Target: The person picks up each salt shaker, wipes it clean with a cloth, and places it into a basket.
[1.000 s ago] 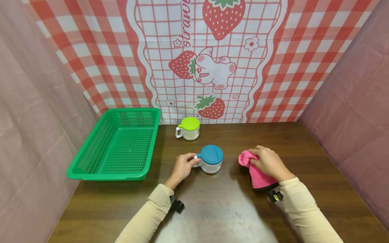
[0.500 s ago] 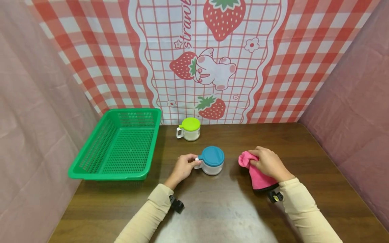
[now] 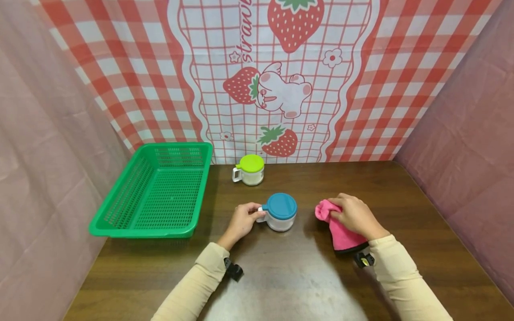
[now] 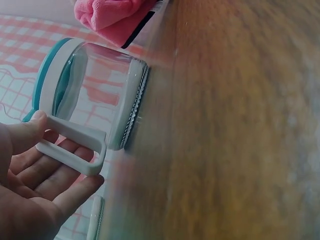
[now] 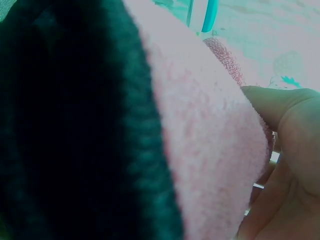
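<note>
In the head view, my left hand (image 3: 242, 224) holds the white handle of a clear seasoning jar (image 3: 281, 223) with a blue lid. Thumb and fingers pinch that handle (image 4: 82, 135) near its lid end in the left wrist view. The jar stands upright, its base at the tabletop; whether it touches the wood I cannot tell. To its right, my right hand (image 3: 355, 216) grips a bunched pink cloth (image 3: 343, 232) with a black edge. Close up in the right wrist view, the cloth (image 5: 210, 125) hides most of the fingers.
A second jar (image 3: 251, 171) with a lime-green lid and white handle stands behind, near the checked strawberry curtain (image 3: 277, 98). At the left sits a green perforated basket (image 3: 150, 232). Pink curtains (image 3: 462, 133) flank the brown wooden table (image 3: 273, 285).
The blue-lidded jar has shifted very slightly to the right with my left hand still on its handle. My right hand and the pink cloth have stayed in place.
</note>
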A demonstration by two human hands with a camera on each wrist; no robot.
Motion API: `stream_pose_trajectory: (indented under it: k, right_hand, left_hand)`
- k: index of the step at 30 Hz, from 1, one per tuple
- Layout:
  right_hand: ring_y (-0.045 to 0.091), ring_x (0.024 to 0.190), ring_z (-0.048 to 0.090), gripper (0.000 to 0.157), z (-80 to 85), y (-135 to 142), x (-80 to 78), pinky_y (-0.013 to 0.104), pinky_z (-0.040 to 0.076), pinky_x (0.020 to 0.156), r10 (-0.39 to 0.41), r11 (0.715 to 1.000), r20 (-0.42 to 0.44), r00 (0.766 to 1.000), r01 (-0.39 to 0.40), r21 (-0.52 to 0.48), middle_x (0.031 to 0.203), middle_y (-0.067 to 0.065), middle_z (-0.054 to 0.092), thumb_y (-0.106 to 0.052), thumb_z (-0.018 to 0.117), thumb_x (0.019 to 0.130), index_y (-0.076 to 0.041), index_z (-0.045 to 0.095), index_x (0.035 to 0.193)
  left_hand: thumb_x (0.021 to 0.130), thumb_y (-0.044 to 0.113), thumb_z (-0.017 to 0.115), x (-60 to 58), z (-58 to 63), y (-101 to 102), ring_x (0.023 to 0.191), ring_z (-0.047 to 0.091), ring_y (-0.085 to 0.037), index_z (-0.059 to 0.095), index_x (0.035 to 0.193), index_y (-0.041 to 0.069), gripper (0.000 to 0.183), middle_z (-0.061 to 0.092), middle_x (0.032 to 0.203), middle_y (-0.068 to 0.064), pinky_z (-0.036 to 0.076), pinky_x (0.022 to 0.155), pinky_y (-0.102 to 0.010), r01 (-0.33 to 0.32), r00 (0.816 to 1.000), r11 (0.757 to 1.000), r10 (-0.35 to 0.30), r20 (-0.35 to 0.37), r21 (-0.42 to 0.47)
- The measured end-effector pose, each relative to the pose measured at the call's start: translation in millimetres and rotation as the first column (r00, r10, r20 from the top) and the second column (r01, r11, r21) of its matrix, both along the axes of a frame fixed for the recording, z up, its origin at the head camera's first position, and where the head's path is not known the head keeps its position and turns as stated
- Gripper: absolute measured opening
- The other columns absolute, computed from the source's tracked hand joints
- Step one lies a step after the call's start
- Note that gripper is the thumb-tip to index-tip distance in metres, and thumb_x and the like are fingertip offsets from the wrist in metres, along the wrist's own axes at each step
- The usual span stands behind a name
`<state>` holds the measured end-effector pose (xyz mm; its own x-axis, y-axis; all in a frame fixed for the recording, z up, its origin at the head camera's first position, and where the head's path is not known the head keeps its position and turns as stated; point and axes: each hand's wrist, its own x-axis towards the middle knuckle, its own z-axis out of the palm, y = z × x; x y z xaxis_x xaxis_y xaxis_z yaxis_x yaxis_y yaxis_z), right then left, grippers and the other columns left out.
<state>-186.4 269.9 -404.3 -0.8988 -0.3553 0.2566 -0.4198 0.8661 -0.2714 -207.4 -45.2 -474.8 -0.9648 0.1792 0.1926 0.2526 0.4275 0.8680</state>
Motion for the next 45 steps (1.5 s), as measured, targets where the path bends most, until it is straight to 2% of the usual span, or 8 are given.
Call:
stream_pose_trajectory:
  k: [7,16,20,24,31,36,40,45]
  right_hand:
    - [0.019,0.067,0.054,0.03,-0.3,0,-0.8,0.038,0.044,0.061,0.002,1.0,0.004,1.0,-0.002,-0.003,0.08,0.005,0.064,-0.007,0.073,0.078,0.0,0.072,0.107]
    - [0.02,0.069,0.055,0.03,-0.5,0,-1.3,0.038,0.044,0.062,0.002,1.0,0.014,1.0,-0.002,-0.001,0.082,0.006,0.065,-0.008,0.073,0.08,-0.001,0.072,0.108]
    - [0.02,0.068,0.054,0.03,0.8,-1,-0.3,0.037,0.043,0.061,0.0,1.0,0.022,1.0,0.0,-0.004,0.082,0.006,0.065,-0.008,0.072,0.08,-0.001,0.072,0.109]
    - [0.02,0.068,0.054,0.03,2.5,-2,0.2,0.037,0.043,0.061,0.004,1.0,0.021,1.0,-0.004,-0.004,0.082,0.006,0.065,-0.008,0.072,0.08,-0.001,0.072,0.108]
    - [0.02,0.068,0.054,0.029,2.8,-4,0.1,0.037,0.043,0.061,0.01,1.0,0.016,1.0,-0.01,-0.003,0.08,0.005,0.064,-0.007,0.072,0.079,-0.001,0.073,0.107]
    - [0.02,0.068,0.055,0.029,1.5,-5,0.3,0.037,0.044,0.062,0.012,1.0,0.022,1.0,-0.012,-0.008,0.081,0.006,0.063,-0.007,0.072,0.079,0.0,0.072,0.108]
    - [0.02,0.069,0.055,0.029,-0.1,-4,1.0,0.038,0.044,0.063,0.015,1.0,0.022,1.0,-0.015,-0.004,0.082,0.006,0.064,-0.008,0.072,0.08,0.0,0.072,0.108]
    - [0.019,0.069,0.055,0.029,-0.4,-1,4.9,0.037,0.044,0.063,0.005,1.0,0.027,1.0,-0.005,0.003,0.081,0.005,0.064,-0.008,0.073,0.079,-0.001,0.073,0.107]
  left_hand:
    - [0.086,0.013,0.073,0.5,1.6,0,0.082,0.066,-0.02,0.072,0.099,-0.005,0.023,0.074,0.092,-0.017,0.052,0.071,-0.025,-0.01,1.0,1.0,0.01,0.019,-0.001]
    - [0.086,0.012,0.073,0.0,-0.3,2,0.072,0.058,-0.009,0.071,0.099,-0.006,0.023,0.073,0.09,-0.019,0.047,0.06,-0.017,-0.034,0.998,0.996,0.03,0.058,0.082]
    - [0.085,0.01,0.073,0.1,0.4,3,0.072,0.059,-0.009,0.071,0.098,-0.007,0.021,0.073,0.089,-0.02,0.047,0.061,-0.017,-0.058,0.997,0.992,0.052,0.058,0.116]
    - [0.084,0.009,0.074,0.4,0.6,3,0.073,0.061,-0.01,0.072,0.097,-0.008,0.021,0.073,0.088,-0.021,0.047,0.061,-0.017,-0.075,0.997,0.991,0.071,0.041,0.113]
    - [0.085,0.006,0.072,1.8,9.5,4,0.067,0.056,-0.006,0.071,0.097,-0.01,0.02,0.072,0.087,-0.023,0.045,0.057,-0.016,-0.093,0.994,0.984,0.082,0.075,0.151]
    - [0.085,0.006,0.072,1.2,14.4,4,0.066,0.054,-0.004,0.071,0.098,-0.01,0.021,0.072,0.089,-0.023,0.044,0.056,-0.015,-0.132,0.989,0.979,0.119,0.09,0.157]
    - [0.085,0.006,0.072,2.0,18.1,4,0.068,0.057,-0.008,0.071,0.099,-0.01,0.021,0.072,0.09,-0.023,0.044,0.056,-0.016,-0.155,0.986,0.975,0.141,0.093,0.162]
    - [0.085,0.006,0.072,4.7,25.4,4,0.066,0.059,-0.012,0.071,0.099,-0.01,0.021,0.072,0.089,-0.024,0.045,0.054,-0.016,-0.153,0.986,0.972,0.136,0.101,0.181]
